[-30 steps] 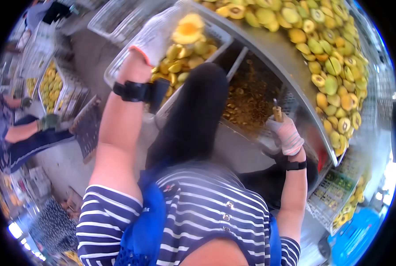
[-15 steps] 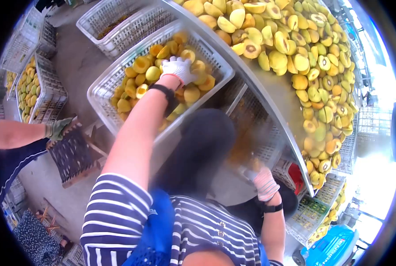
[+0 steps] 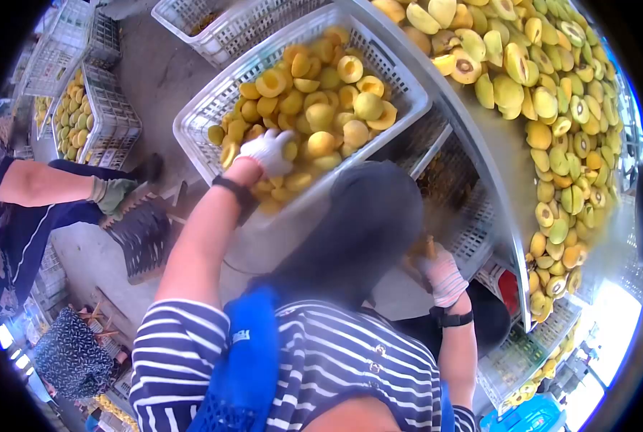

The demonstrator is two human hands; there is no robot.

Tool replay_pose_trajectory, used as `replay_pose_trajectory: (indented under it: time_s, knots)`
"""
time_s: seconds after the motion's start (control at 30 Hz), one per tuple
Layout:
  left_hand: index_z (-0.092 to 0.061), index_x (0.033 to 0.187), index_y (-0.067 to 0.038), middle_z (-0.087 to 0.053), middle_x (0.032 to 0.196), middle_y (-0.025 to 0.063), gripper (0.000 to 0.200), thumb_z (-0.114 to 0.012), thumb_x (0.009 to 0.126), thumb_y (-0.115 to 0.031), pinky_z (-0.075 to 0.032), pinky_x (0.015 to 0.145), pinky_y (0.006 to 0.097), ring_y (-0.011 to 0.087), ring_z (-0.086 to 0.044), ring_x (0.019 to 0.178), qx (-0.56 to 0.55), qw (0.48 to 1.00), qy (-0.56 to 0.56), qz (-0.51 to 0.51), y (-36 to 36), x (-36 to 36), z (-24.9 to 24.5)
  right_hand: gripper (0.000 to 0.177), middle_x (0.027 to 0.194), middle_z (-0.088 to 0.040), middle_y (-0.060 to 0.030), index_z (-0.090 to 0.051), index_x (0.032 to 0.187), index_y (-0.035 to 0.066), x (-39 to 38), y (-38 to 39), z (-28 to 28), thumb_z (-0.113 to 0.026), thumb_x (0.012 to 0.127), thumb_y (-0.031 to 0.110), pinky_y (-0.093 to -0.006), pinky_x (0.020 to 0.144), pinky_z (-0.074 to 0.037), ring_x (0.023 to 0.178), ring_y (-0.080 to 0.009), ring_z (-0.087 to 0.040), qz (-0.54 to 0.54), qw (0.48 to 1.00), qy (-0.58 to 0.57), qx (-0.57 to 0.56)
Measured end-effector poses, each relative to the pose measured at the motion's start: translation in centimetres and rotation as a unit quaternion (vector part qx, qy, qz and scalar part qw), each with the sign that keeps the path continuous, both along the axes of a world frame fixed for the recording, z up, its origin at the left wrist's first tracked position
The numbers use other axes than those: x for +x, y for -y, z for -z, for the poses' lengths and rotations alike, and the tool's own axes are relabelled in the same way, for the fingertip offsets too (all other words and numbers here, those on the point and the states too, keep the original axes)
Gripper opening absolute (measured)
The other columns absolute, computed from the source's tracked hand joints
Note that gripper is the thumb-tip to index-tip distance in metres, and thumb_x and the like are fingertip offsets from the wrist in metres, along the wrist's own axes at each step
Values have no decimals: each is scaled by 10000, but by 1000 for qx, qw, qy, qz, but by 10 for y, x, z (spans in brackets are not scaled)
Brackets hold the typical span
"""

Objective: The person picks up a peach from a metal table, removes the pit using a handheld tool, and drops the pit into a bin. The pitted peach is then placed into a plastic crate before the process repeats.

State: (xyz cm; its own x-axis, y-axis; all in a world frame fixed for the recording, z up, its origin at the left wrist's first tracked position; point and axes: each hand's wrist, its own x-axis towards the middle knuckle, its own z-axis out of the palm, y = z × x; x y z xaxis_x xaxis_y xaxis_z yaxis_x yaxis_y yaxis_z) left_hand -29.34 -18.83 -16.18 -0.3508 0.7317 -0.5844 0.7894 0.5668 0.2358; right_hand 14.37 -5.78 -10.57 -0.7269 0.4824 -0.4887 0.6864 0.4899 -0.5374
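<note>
Yellow halved fruits (image 3: 320, 119) fill much of a white plastic crate (image 3: 195, 144) in front of me. My left hand (image 3: 267, 153), in a white glove, is among the fruits near the crate's lower left side, fingers curled round a yellow fruit half. Lower right, beside my dark-clad knee, my gloved right hand (image 3: 440, 270) is closed on a thin brownish thing that is too blurred to name.
A metal-rimmed table (image 3: 473, 137) heaped with fruit halves (image 3: 566, 108) curves along the right. Other crates (image 3: 242, 32) stand behind and at the left (image 3: 113, 115). A co-worker's gloved hand (image 3: 116, 196) holds a dark slatted stool at the left.
My left hand has moved from the crate's middle toward its near left side. The view has shifted, so the crate and table appear farther right. My right hand stays low beside my knee.
</note>
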Motion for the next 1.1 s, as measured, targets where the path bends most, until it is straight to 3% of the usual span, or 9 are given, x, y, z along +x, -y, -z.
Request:
replay_pose_trajectory:
  time_s: [0.17, 0.23, 0.37, 0.5, 0.57, 0.73, 0.9, 0.97, 1.1]
  knots:
    - [-578, 1337, -202, -584, 1304, 156, 623, -698, 767, -424, -488, 983, 454, 356, -540, 1240, -150, 985, -33, 81, -11, -16, -42, 365, 870, -658, -226, -608, 1116, -9, -47, 17, -42, -662, 867, 252, -435, 702, -487, 777, -366, -641, 86, 984, 119, -102]
    - [-603, 1283, -160, -583, 1291, 188, 631, -713, 769, -507, -489, 967, 462, 377, -549, 1211, 243, 945, -219, -25, -40, -41, -4, 367, 856, -657, -221, -606, 1126, -4, -47, 7, -42, -660, 868, 251, -431, 693, -484, 765, -357, -639, 98, 976, 161, -107]
    - [-331, 1503, -143, -538, 1348, 230, 964, -731, 756, -602, -469, 997, 472, 375, -543, 1241, 100, 957, -181, -204, -131, -53, 11, 291, 768, -631, -126, -625, 1012, 24, -11, 0, -20, -640, 869, 277, -413, 658, -473, 717, -289, -624, 144, 984, 37, -97]
    - [-375, 1472, -108, -547, 1313, 216, 947, -769, 731, -546, -478, 984, 470, 377, -538, 1240, 241, 953, -134, -127, -195, -32, 24, 213, 709, -621, -131, -629, 912, 42, -18, -5, -34, -634, 855, 247, -398, 606, -461, 666, -291, -622, 325, 888, 221, -239]
    - [-407, 1457, -103, -531, 1337, 217, 918, -762, 735, -547, -468, 1003, 469, 379, -523, 1259, 276, 945, -161, -70, -223, -28, 32, 188, 724, -634, -143, -645, 901, 56, 16, 2, 1, -636, 856, 238, -414, 607, -467, 689, -319, -636, 95, 989, 37, -111]
    - [-464, 1412, -167, -502, 1405, 156, 768, -727, 779, -514, -404, 1047, 523, 390, -440, 1317, 280, 959, 20, -18, -245, -14, 28, 185, 748, -637, -147, -666, 901, 65, -9, -2, -8, -645, 855, 243, -447, 632, -476, 737, -341, -643, 155, 969, 141, -131]
    - [-392, 1488, -245, -349, 1558, 159, 823, -688, 794, -574, -382, 1077, 512, 375, -317, 1431, 136, 944, -283, 100, -144, -38, 37, 181, 692, -612, -135, -653, 865, 57, 16, 6, -7, -623, 874, 235, -422, 596, -468, 651, -295, -626, -168, 980, 36, 104]
    - [-413, 1475, -227, -347, 1556, 166, 814, -697, 788, -560, -406, 1062, 485, 388, -356, 1402, 96, 970, -221, 16, -105, -53, 14, 172, 668, -588, -113, -646, 872, 45, -3, 6, -18, -617, 887, 214, -397, 560, -460, 608, -250, -612, 161, 965, 143, -151]
    - [-469, 1436, -159, -357, 1526, 227, 801, -716, 771, -531, -474, 1001, 419, 431, -506, 1267, 28, 981, -191, 4, -16, -57, -2, 137, 615, -577, -72, -651, 883, 42, -25, 22, -21, -652, 878, 179, -347, 494, -434, 511, -199, -568, 262, 949, 88, -150]
